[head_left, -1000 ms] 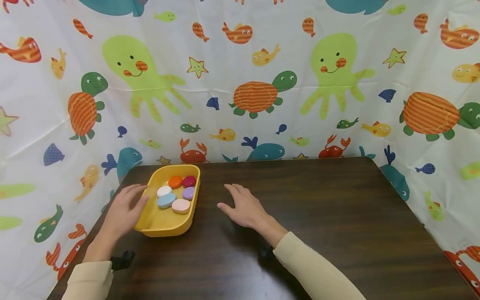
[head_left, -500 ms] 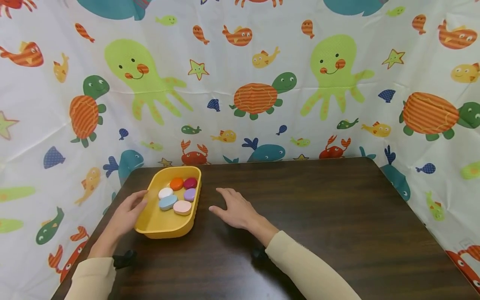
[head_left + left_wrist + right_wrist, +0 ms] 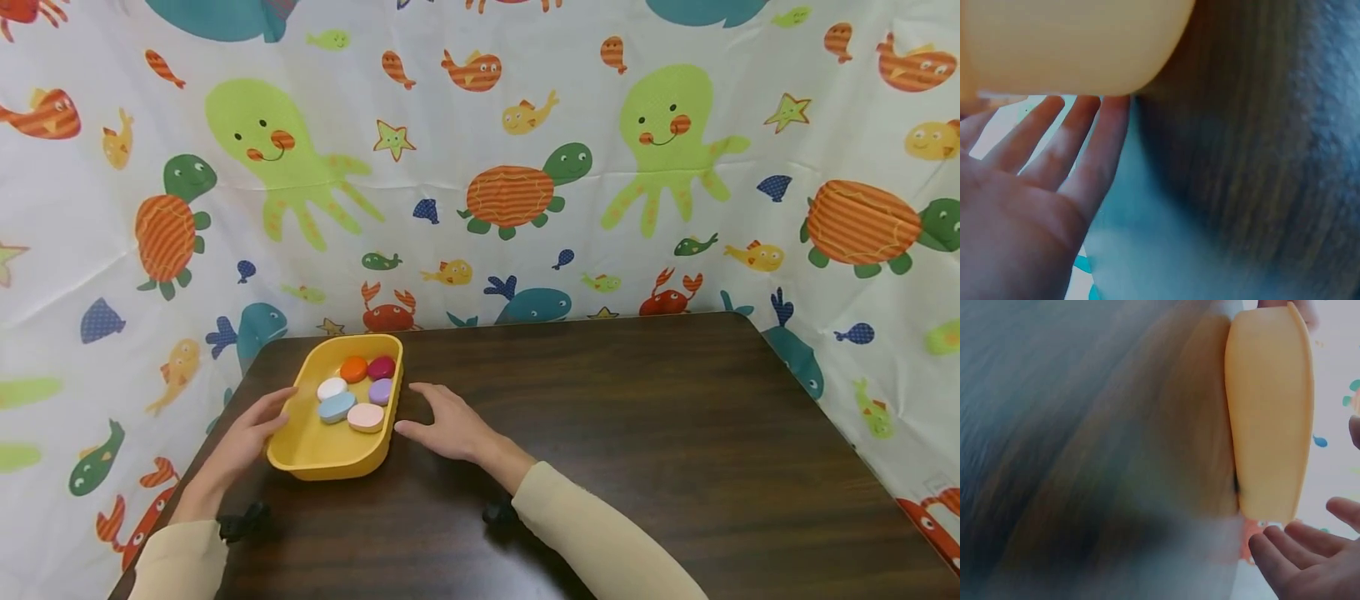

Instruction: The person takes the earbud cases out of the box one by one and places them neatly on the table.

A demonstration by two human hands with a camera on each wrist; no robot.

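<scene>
A yellow plastic tray point(image 3: 303, 446) stands on the left side of the table. Inside lie several smooth coloured pieces: orange point(image 3: 354, 369), magenta, purple, white, light blue point(image 3: 337, 407) and pale pink point(image 3: 365, 417). My left hand point(image 3: 243, 437) is at the tray's left side, thumb near the rim. In the left wrist view its outstretched fingers point(image 3: 1094, 150) reach the tray's wall point(image 3: 1079, 50). Fingers extended, my right hand point(image 3: 450, 427) is just right of the tray, holding nothing. The right wrist view shows those fingers point(image 3: 1275, 550) near the tray's end.
The dark wood table point(image 3: 637, 433) extends far to the right of the tray. Behind it and along both sides hangs a white curtain point(image 3: 442, 125) printed with sea animals. Beige sleeves cover my forearms, and a black device point(image 3: 243, 521) sits at the left wrist.
My right hand has moved left, from mid-table to close beside the tray. My left hand has lowered slightly to the tray's left side. The tray and its pieces look unmoved.
</scene>
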